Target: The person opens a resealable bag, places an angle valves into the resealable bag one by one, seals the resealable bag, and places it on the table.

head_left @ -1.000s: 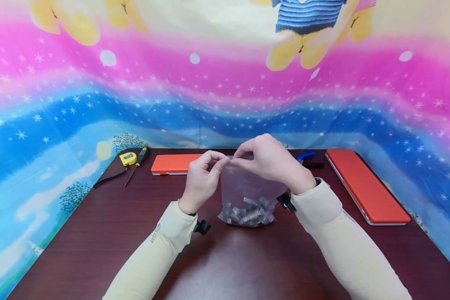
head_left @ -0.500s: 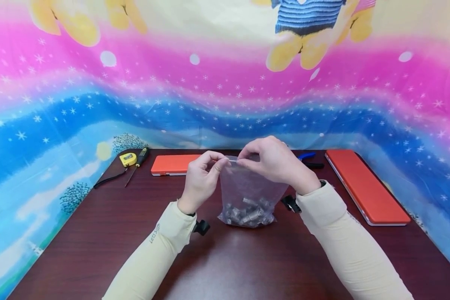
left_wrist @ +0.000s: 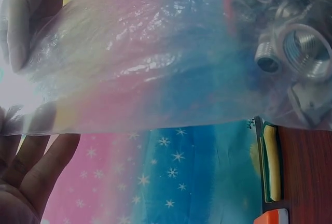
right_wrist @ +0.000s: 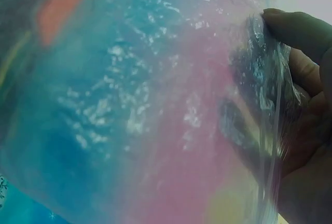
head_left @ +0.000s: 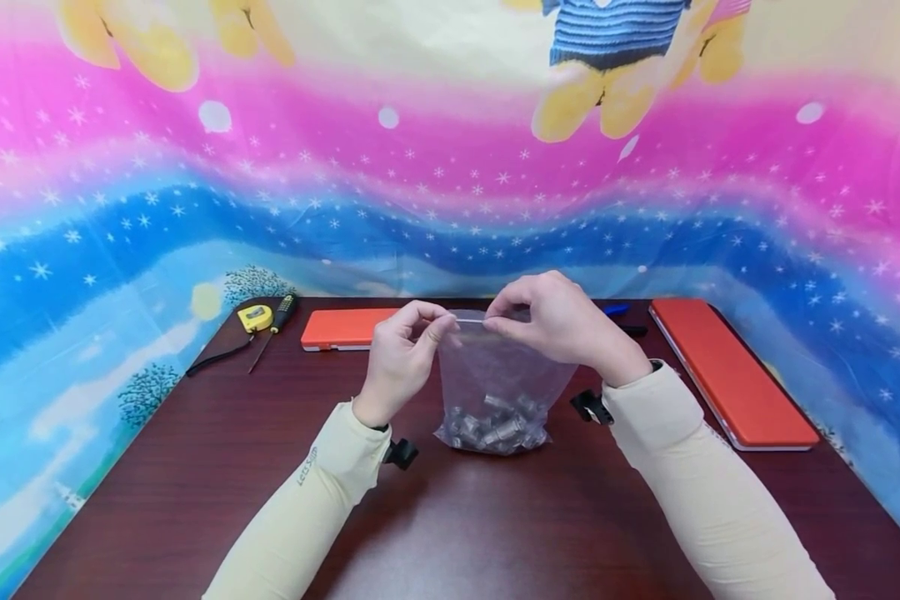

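Observation:
A clear zip-lock bag (head_left: 506,367) stands upright on the table, held up by its top edge. Metal threaded pipe fittings (head_left: 498,425) lie heaped in its bottom; the left wrist view shows a threaded ring-shaped fitting (left_wrist: 306,50) up close through the plastic. My left hand (head_left: 405,350) pinches the bag's top left corner between thumb and forefinger. Further right along the same edge, my right hand (head_left: 551,321) pinches the zip strip (right_wrist: 275,130) with thumb and forefinger. A short white stretch of the strip shows between the two hands.
Behind the left hand lies an orange case (head_left: 345,329), partly hidden. A longer orange case (head_left: 731,375) is at the right edge. A yellow tape measure (head_left: 256,317) and a screwdriver (head_left: 276,327) lie back left. Blue-handled pliers (head_left: 617,309) are partly behind the right hand.
My right hand has slid rightward along the bag's top edge, away from the left hand, which has stayed nearly still. More of the white strip shows between them.

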`<state>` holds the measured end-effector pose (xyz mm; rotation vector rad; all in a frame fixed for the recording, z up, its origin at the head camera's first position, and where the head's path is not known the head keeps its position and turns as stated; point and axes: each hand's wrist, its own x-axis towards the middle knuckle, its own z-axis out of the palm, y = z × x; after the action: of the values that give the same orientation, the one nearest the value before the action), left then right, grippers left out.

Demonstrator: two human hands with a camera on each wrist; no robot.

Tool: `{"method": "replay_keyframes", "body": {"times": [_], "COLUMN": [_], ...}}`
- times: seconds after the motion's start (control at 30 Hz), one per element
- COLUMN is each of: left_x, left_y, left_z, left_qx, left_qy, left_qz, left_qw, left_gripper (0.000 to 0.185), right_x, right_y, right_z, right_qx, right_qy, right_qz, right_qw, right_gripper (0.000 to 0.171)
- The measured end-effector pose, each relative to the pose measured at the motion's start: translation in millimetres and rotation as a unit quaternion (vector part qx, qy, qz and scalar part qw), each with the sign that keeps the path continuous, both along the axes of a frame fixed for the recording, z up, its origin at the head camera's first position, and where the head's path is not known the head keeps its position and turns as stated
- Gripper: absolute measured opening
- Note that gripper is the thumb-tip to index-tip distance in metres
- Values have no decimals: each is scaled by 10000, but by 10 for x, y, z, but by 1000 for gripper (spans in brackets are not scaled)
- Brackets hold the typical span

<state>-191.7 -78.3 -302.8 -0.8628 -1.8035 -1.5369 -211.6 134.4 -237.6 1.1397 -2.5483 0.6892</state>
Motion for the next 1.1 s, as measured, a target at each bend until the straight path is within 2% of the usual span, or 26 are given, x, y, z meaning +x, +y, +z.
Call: {"method": "replay_keyframes", "body": {"times": [0.47, 0.6, 0.93, 1.1], "left_x": [3, 5, -47, -182], "left_y": [2, 12, 9, -29], "left_z": [-1, -5, -48, -192], "left_qx": [-74, -32, 66, 89], "left_qy": [116, 144, 74, -26], "left_qz": [301, 245, 214, 219], "left_qw": [9995, 9996, 9997, 9997], "left_gripper": [5, 2, 6, 6], "right_x": [0, 6, 26, 51], "right_y": [125, 171, 323, 421], "right_z": [-22, -30, -46, -61], "right_qx": [41, 17, 15, 94], "right_qy": [-141, -127, -289, -383], "right_qz": [-271, -268, -453, -589], "right_qw": [9995, 9996, 9986, 9975], "right_gripper": [8, 7, 8, 8]}}
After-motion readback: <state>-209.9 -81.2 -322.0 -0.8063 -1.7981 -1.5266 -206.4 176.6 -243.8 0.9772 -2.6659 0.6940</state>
